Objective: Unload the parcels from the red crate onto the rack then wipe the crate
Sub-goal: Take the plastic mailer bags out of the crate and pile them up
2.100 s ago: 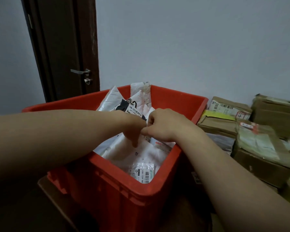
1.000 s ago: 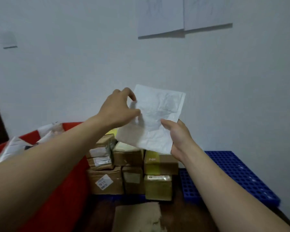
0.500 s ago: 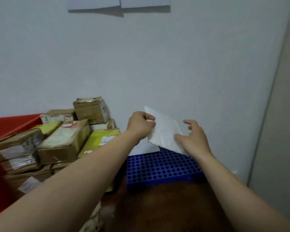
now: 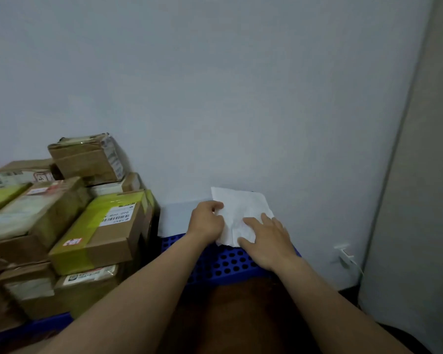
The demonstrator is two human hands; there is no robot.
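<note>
Head view, single camera.

- White parcel (image 4: 242, 213): a flat, crumpled mailer. Its near edge is down on the far end of the blue rack (image 4: 225, 265), close to the wall (image 4: 215, 98). It cannot be told whether its far edge lies flat or leans on the wall.
- Left hand (image 4: 206, 222): fingers curled, pinching the parcel's left edge.
- Right hand (image 4: 266, 241): fingers straight and spread, lying flat on the parcel's near right part.
- A second flat white parcel (image 4: 174, 218) lies just left of the first, partly behind the left hand, also at the rack's far end.
- Stacked cardboard boxes (image 4: 95, 226), some taped in yellow-green, stand at the left, just beside the rack.
- A small white plug (image 4: 344, 254) sits low on the wall at the right.

Change against 0.5 s ago: the parcel was then held tilted in the air above the rack's far edge, with the right hand at its lower corner and the fingers raised. It is now lower, meeting the rack, with the right hand laid over it. The left hand's pinch is unchanged. At 1.0 s ago the parcel was held up against the wall; at 2.1 s ago both hands were in the red crate.
</note>
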